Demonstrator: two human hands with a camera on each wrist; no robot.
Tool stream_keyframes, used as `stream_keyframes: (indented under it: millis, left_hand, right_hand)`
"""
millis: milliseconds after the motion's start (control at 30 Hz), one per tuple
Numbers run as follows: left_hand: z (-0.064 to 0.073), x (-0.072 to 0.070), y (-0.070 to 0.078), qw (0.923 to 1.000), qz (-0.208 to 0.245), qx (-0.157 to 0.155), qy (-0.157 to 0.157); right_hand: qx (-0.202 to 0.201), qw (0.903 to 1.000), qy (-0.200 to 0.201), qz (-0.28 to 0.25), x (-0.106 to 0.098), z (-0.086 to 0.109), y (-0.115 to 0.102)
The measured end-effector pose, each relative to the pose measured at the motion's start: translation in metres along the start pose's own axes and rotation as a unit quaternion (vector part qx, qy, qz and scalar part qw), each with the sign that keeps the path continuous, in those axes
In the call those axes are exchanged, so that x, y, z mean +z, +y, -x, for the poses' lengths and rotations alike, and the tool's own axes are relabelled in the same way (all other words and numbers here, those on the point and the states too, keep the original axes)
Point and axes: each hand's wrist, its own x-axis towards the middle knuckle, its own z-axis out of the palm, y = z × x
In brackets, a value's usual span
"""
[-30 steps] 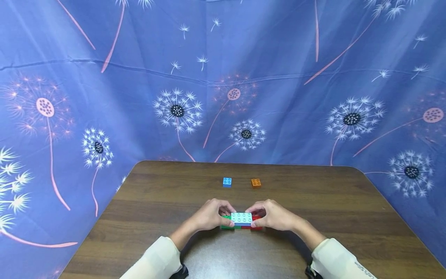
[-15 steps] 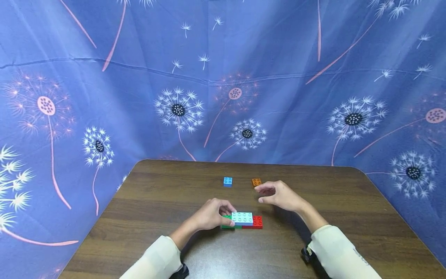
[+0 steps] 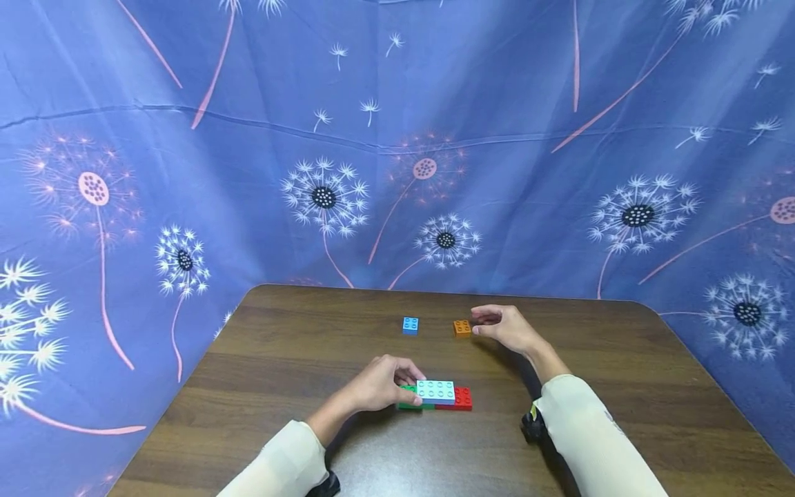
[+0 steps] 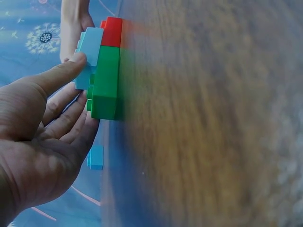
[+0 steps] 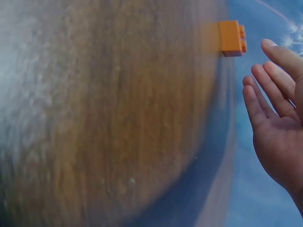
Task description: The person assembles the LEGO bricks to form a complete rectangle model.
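Observation:
A pale blue eight-stud brick [image 3: 435,391] sits on top of a green brick [image 4: 105,78] and a red brick [image 3: 463,398], which stand end to end on the table. My left hand [image 3: 380,386] pinches the left end of the pale blue brick, thumb on the near side and fingers behind. Farther back lies an orange four-stud brick [image 3: 462,328]. Just right of it is my right hand [image 3: 508,330], thumb and fingers spread with nothing between them. In the right wrist view, a gap shows between those fingertips and the orange brick.
A small blue four-stud brick [image 3: 410,326] lies left of the orange one. The brown wooden table [image 3: 298,345] ends at a blue dandelion-print cloth [image 3: 522,228] hanging behind it and at its sides.
My right hand has left the right end of the pale blue brick and moved back and right, beside the orange brick. My left hand has stayed at the joined bricks.

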Motion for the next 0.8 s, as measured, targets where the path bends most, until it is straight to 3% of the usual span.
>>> stream_keyframes:
  millis: [533, 800]
  left_hand:
    - [0.0, 0.0, 0.0, 1.0, 0.002, -0.009, 0.0]
    - [-0.001, 0.001, 0.0, 1.0, 0.003, -0.006, 0.002]
  right_hand:
    - [0.031, 0.9983, -0.032, 0.038, 0.008, -0.013, 0.007]
    - [0.014, 0.9963, -0.037, 0.076, 0.009, -0.015, 0.005]
